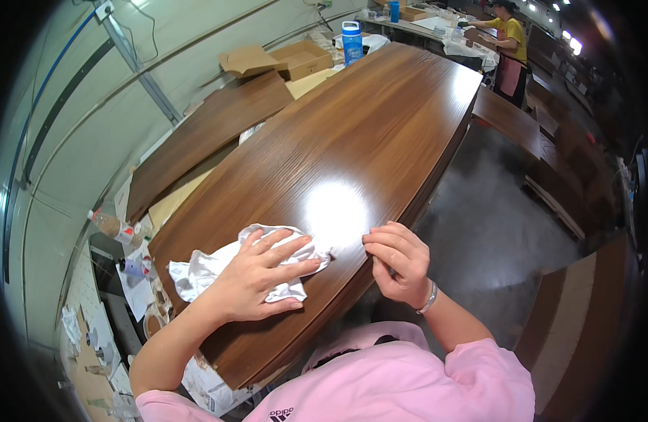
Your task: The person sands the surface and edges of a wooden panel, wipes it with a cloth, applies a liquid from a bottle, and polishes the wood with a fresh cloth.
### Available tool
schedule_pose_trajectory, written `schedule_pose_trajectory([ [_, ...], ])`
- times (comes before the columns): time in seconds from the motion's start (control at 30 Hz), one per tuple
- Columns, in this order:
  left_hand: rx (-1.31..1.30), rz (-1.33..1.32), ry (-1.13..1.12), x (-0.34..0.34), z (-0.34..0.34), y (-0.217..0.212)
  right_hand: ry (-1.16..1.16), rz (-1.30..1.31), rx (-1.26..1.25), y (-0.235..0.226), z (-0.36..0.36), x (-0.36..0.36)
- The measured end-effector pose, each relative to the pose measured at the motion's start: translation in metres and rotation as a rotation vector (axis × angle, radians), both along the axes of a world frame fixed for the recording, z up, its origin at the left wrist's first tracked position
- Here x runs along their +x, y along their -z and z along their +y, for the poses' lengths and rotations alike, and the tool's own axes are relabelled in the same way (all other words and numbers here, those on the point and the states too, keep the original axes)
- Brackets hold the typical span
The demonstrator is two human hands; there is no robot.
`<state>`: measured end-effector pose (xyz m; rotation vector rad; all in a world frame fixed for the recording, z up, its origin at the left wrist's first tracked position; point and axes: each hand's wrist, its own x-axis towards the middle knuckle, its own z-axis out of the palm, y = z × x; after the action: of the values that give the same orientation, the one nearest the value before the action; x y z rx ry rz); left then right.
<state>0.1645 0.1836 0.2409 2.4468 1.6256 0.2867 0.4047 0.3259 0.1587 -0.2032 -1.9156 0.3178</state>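
A long brown wood-grain panel (352, 133) stretches away from me, lying on top of a stack, with a bright light reflected on it. My left hand (264, 274) lies flat with spread fingers on a crumpled white cloth (201, 271), pressing it against the near part of the panel. At the panel's right edge is my right hand (400, 264), its fingers curled and bunched together, the tips at the surface. Whatever those fingers pinch, if anything, is hidden. A bracelet circles the right wrist.
Left of the stack lie another brown board (204, 141), an open cardboard box (301, 59) and a plastic bottle (113, 226). A blue water bottle (352, 43) stands at the far end. Beyond, a person in yellow (510, 42) works at a table. Grey floor (471, 218) borders the right side.
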Motion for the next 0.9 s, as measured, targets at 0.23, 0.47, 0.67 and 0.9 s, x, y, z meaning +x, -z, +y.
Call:
schedule_pose_trajectory([
  [0.23, 0.015, 0.023, 0.124, 0.050, 0.169, 0.002, -0.047, -0.092, 0.014, 0.007, 0.113, 0.048],
  [0.47, 0.166, -0.034, 0.218, 0.120, 0.420, 0.015, -0.009, -0.037, -0.099, -0.004, 0.266, 0.096],
  [0.67, 0.281, -0.032, 0.114, 0.155, 0.624, 0.048, -0.067, -0.077, -0.096, 0.008, 0.322, 0.093],
  [0.9, 0.348, 0.023, -0.501, 0.048, 0.743, 0.055, -0.191, -0.077, -0.197, 0.029, 0.326, 0.099],
])
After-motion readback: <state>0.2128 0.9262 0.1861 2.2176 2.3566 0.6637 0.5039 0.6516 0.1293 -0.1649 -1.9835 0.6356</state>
